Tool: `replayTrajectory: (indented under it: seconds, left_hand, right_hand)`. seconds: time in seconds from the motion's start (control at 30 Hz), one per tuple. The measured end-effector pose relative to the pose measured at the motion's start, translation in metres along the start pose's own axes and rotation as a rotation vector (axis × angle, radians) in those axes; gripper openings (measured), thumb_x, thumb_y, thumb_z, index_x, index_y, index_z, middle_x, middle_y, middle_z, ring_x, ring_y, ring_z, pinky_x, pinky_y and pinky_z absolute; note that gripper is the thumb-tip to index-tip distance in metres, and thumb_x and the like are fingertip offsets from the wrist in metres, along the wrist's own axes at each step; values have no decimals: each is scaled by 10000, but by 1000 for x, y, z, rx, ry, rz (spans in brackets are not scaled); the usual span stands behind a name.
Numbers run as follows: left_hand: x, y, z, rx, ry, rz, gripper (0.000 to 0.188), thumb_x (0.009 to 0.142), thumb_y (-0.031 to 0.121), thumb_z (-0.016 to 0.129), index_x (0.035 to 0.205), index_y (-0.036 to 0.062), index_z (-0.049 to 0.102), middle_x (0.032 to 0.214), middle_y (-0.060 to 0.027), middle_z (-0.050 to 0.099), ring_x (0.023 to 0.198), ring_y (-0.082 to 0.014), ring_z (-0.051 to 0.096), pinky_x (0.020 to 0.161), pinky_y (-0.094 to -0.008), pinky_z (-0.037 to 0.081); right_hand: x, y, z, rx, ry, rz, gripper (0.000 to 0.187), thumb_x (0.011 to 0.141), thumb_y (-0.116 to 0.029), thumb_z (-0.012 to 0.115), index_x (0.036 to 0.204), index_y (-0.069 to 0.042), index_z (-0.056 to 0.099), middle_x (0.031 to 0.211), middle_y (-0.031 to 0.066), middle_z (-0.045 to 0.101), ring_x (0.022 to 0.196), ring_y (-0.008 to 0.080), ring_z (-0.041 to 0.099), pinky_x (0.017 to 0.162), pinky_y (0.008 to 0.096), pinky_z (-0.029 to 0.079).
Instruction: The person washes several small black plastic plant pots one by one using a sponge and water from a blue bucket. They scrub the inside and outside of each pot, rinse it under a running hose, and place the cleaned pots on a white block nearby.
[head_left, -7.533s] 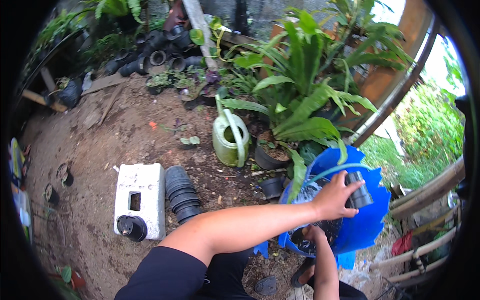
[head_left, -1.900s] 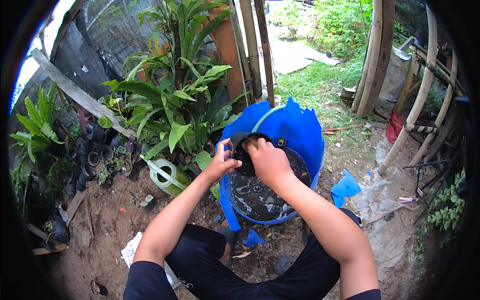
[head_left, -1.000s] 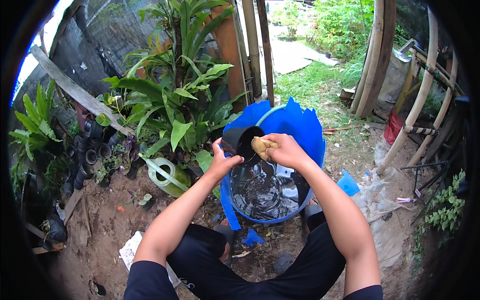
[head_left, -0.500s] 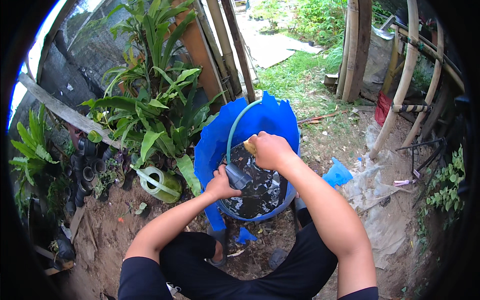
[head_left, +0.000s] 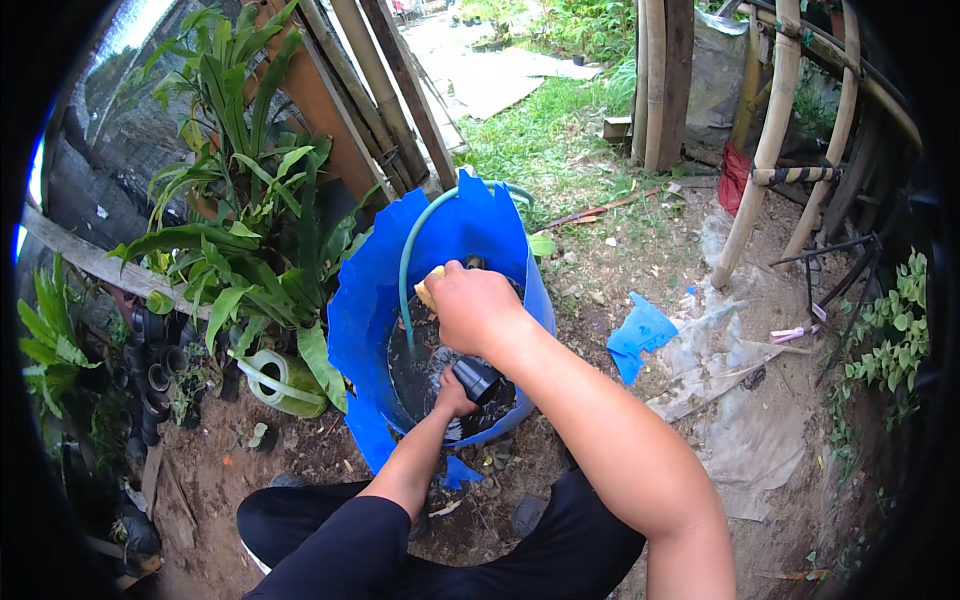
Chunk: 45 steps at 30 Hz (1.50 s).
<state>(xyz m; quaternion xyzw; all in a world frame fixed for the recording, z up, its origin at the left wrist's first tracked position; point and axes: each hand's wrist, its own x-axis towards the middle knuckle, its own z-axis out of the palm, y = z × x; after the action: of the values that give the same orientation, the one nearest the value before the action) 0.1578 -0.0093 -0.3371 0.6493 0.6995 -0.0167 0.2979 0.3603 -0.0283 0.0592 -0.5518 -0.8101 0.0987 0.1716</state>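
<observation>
My left hand [head_left: 456, 395] is closed around a small black plastic plant pot [head_left: 478, 381], tilted on its side over the near right part of a blue barrel [head_left: 365, 300]. Above and beyond it, my right hand [head_left: 478, 312] grips a yellowish sponge [head_left: 432, 287], of which only a part shows past the fingers. Dark water [head_left: 405, 375] fills the bottom of the barrel, whose rim is cut jagged. A green hose [head_left: 407, 245] bends over the far rim and dips into the water. My right forearm hides some of the barrel's right side.
To the left stand a pale green watering can [head_left: 285, 385], leafy plants [head_left: 235, 230] and several black pots [head_left: 150, 375]. Blue plastic scraps [head_left: 640, 335] lie on the dirt to the right. Bamboo poles [head_left: 770, 150] rise at the far right.
The view has shifted, so the barrel sits further left. My left hand has carried the pot toward the barrel's right side. My right hand, still with the sponge, has moved left over the barrel.
</observation>
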Motion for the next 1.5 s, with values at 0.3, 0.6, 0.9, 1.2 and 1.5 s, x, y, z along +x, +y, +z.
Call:
replayTrajectory:
  seconds: [0.3,0.6,0.9,1.2,1.5]
  left_hand:
    - [10,-15,-34,-985,-472,-682,865,694,327,778,1465,96,461,1203,-158,638,924,-329,728,787,-460,624]
    - [-15,19,-101,145,182,-347,1244,594,546,957,1489,-14,298,1424,-212,503,1215,-361,618,967,-496,572]
    - [-50,46,-188,615,532,128,1212,596,432,973,1518,14,308,1477,-200,456,1166,-341,615,899,-465,562]
    - [-120,65,-288,631,635,177,1222,616,502,946,1512,-25,304,1491,-242,437,1494,-461,304,1210,-676,229]
    - [-169,74,-325,150,736,162,1299,573,473,960,1506,-56,228,1470,-276,437,1445,-493,360,1163,-687,309]
  right_hand:
    - [-2,9,1,22,-34,20,343,782,-76,703,1120,-31,673,1150,199,669,995,375,721,833,474,602]
    - [11,5,16,-40,-147,37,366,794,-109,702,1154,-49,682,1196,193,675,1038,365,720,876,471,600]
    - [26,-6,31,-128,-312,62,405,840,-156,699,1235,-64,695,1264,198,674,1123,349,708,937,453,589]
    - [35,-19,52,-245,-404,62,360,847,-171,714,1189,-65,745,1271,186,698,1136,332,712,927,449,598]
    - [43,-18,120,-400,-647,28,367,861,-218,676,1203,-94,726,1212,183,729,1097,352,724,890,473,604]
